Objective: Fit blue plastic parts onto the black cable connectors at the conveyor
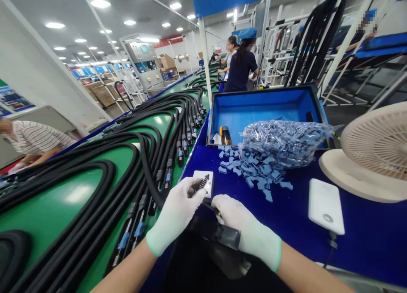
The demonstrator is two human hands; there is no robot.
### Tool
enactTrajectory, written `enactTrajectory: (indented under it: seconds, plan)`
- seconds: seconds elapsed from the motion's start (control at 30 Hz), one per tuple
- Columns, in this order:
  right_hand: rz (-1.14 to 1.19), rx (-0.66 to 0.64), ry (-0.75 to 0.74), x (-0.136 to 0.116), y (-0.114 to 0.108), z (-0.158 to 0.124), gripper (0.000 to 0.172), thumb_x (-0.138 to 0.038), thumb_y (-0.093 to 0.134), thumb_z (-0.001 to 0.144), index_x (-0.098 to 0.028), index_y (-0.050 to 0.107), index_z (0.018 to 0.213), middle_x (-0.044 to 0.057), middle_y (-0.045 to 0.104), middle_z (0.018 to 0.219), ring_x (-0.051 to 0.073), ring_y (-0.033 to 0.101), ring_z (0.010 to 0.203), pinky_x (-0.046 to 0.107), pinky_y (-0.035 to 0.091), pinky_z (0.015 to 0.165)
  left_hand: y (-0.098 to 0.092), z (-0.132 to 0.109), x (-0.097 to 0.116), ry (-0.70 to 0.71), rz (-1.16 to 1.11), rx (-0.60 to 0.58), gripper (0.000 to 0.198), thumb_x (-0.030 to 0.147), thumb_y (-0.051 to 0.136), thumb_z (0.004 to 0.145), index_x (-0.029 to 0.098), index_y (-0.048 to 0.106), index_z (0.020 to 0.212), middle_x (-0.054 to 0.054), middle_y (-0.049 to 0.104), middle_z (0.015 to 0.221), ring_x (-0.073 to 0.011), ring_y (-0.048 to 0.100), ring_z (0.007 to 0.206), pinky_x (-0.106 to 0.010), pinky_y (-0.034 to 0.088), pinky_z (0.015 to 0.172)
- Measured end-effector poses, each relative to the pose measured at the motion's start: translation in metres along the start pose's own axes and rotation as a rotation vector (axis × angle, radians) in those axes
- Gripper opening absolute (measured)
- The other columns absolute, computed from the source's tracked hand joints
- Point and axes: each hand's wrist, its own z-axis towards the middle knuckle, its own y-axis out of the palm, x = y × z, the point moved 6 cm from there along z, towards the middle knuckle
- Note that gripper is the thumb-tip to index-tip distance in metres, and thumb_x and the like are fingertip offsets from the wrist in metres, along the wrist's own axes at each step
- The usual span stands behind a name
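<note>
My left hand (pixel 178 208), in a white glove, pinches a small dark part with a coil spring (pixel 204 182). This part is held over a white block (pixel 209 191) on the blue bench. Just to the right, my right hand (pixel 240 221), also gloved, has its fingers curled around something dark with a bit of yellow; its kind is mostly hidden. Below and between the hands is a black flat piece (pixel 227 235). Small blue plastic clips (pixel 254 170) lie loose beyond my right hand, spilling from a clear plastic bag (pixel 282 140).
Left of me, long black hoses (pixel 133 157) with blue clips at their ends cover a green conveyor (pixel 73 195). A blue bin (pixel 260 106) stands at the back. A white power bank (pixel 326 206) with a cable and a beige fan (pixel 378 153) are at right. Other people work farther off.
</note>
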Motion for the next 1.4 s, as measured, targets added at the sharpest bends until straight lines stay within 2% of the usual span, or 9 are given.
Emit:
enactTrajectory:
  seconds: [0.13, 0.3, 0.5, 0.63, 0.73, 0.87, 1.0, 1.17, 1.4]
  plan:
    - [0.219, 0.008, 0.034, 0.007, -0.003, -0.003, 0.041, -0.022, 0.065, 0.084, -0.022, 0.059, 0.125, 0.008, 0.067, 0.119, 0.024, 0.064, 0.102, 0.033, 0.047, 0.089, 0.002, 0.002, 0.002, 0.006, -0.028, -0.09, 0.03, 0.033, 0.06, 0.091, 0.022, 0.073, 0.115, -0.004, 0.076, 0.115, -0.0244, 0.07, 0.106, -0.032, 0.052, 0.095]
    - [0.022, 0.037, 0.046, 0.015, 0.009, 0.012, 0.008, -0.028, 0.063, 0.087, -0.022, 0.066, 0.089, 0.003, 0.073, 0.09, 0.022, 0.067, 0.082, 0.03, 0.041, 0.072, 0.0, -0.003, -0.008, -0.044, -0.053, -0.081, 0.033, 0.032, 0.062, 0.089, 0.022, 0.074, 0.118, -0.005, 0.075, 0.12, -0.0261, 0.069, 0.112, -0.035, 0.051, 0.101]
    - [-0.09, 0.022, 0.065, 0.023, 0.021, 0.022, 0.01, -0.024, 0.061, 0.086, -0.023, 0.069, 0.092, 0.004, 0.075, 0.091, 0.022, 0.07, 0.082, 0.028, 0.042, 0.07, 0.0, 0.004, -0.007, -0.054, -0.135, -0.058, 0.036, 0.032, 0.064, 0.086, 0.021, 0.075, 0.118, -0.007, 0.074, 0.123, -0.0288, 0.067, 0.117, -0.04, 0.05, 0.105]
    - [-0.151, 0.013, 0.019, 0.032, 0.006, 0.009, 0.036, -0.01, 0.051, 0.087, -0.021, 0.069, 0.116, 0.01, 0.074, 0.11, 0.025, 0.069, 0.1, 0.032, 0.049, 0.087, 0.009, 0.005, -0.01, -0.092, -0.344, -0.073, 0.04, 0.027, 0.071, 0.079, 0.015, 0.072, 0.116, -0.01, 0.075, 0.118, -0.0275, 0.071, 0.108, -0.038, 0.053, 0.099]
    - [-0.26, 0.092, 0.083, 0.041, -0.014, -0.004, 0.051, -0.006, 0.054, 0.082, -0.014, 0.063, 0.132, 0.019, 0.065, 0.132, 0.033, 0.058, 0.124, 0.047, 0.043, 0.106, 0.01, 0.003, -0.014, -0.09, -0.412, -0.007, 0.041, 0.03, 0.073, 0.08, 0.012, 0.07, 0.116, -0.011, 0.075, 0.118, -0.027, 0.07, 0.108, -0.037, 0.053, 0.098]
    - [0.228, 0.155, 0.09, 0.031, -0.026, -0.029, 0.071, -0.02, 0.077, 0.07, -0.02, 0.056, 0.138, 0.012, 0.062, 0.132, 0.032, 0.058, 0.118, 0.045, 0.047, 0.103, 0.007, 0.001, -0.014, -0.07, -0.396, -0.018, 0.042, 0.036, 0.068, 0.088, 0.017, 0.067, 0.125, -0.008, 0.073, 0.122, -0.0262, 0.068, 0.111, -0.035, 0.053, 0.098]
    - [0.883, 0.171, 0.198, 0.019, -0.01, -0.04, 0.042, -0.022, 0.072, 0.078, -0.021, 0.061, 0.119, 0.002, 0.067, 0.095, 0.018, 0.062, 0.08, 0.031, 0.051, 0.075, 0.015, -0.004, 0.003, 0.074, -0.163, -0.206, 0.029, 0.024, 0.063, 0.087, 0.023, 0.075, 0.113, -0.003, 0.073, 0.115, -0.0244, 0.065, 0.112, -0.034, 0.049, 0.102]
    - [1.056, 0.238, 0.23, 0.02, 0.0, -0.032, 0.038, -0.015, 0.069, 0.075, -0.02, 0.059, 0.111, 0.0, 0.063, 0.088, 0.015, 0.058, 0.077, 0.028, 0.048, 0.07, 0.034, -0.01, 0.017, 0.29, -0.005, -0.416, 0.023, 0.017, 0.059, 0.088, 0.025, 0.078, 0.097, -0.003, 0.068, 0.094, -0.021, 0.063, 0.094, -0.032, 0.049, 0.089]
    - [1.127, 0.09, 0.179, 0.013, -0.007, -0.024, 0.043, -0.009, 0.071, 0.063, -0.019, 0.057, 0.103, -0.004, 0.061, 0.08, 0.013, 0.058, 0.07, 0.026, 0.047, 0.065, 0.04, -0.017, 0.016, 0.432, 0.047, -0.327, 0.022, 0.026, 0.056, 0.092, 0.02, 0.077, 0.09, -0.004, 0.057, 0.078, -0.0187, 0.055, 0.074, -0.031, 0.046, 0.071]
